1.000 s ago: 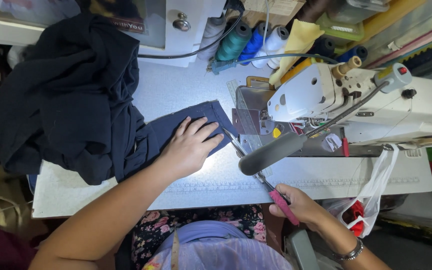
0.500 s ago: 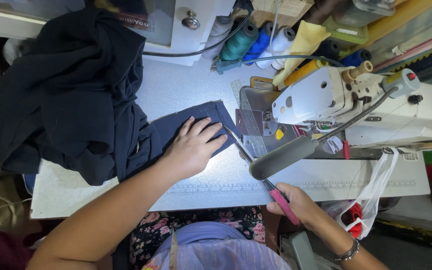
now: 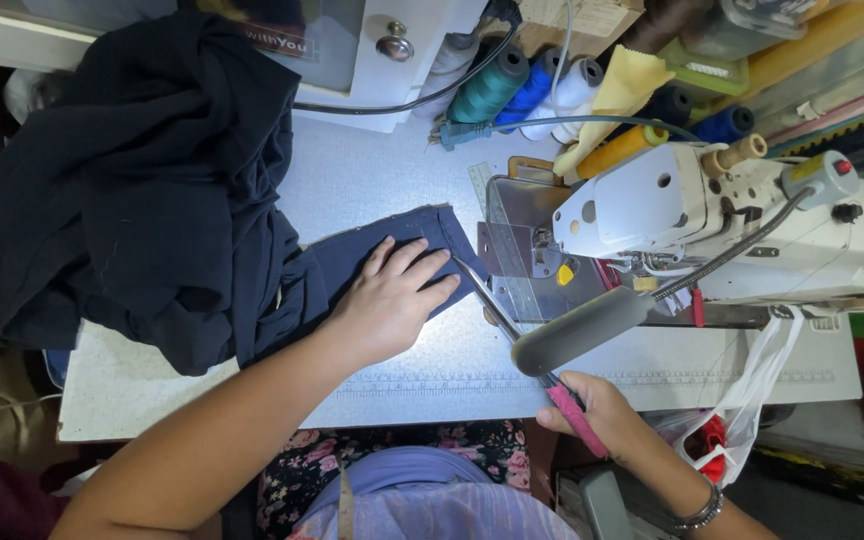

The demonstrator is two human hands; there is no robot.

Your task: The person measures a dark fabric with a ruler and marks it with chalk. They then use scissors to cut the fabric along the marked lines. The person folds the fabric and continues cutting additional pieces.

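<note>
- The left hand point(image 3: 392, 300) is lying flat and open, fingers spread, pressing down on the dark blue fabric point(image 3: 372, 262), just left of the sewing machine point(image 3: 712, 215).
- That fabric is running as a flat strip towards the machine's metal plate point(image 3: 512, 250); its end is lying just beside the plate, while the rest is bunching into a large heap far to the left of the machine.
- The right hand point(image 3: 602, 410) is closing around the pink handle of a pair of scissors point(image 3: 512, 345), in front of the machine at the table's point(image 3: 432, 375) near edge.
- The blades are pointing up and left, their tip sitting at the fabric's edge, close to the left fingertips.
- A grey lamp head point(image 3: 582, 328) on a bendy neck is hanging over the blades' middle.
- Thread spools point(image 3: 542, 85) are lying behind the machine.
- A white plastic bag point(image 3: 742, 420) is hanging below it.
</note>
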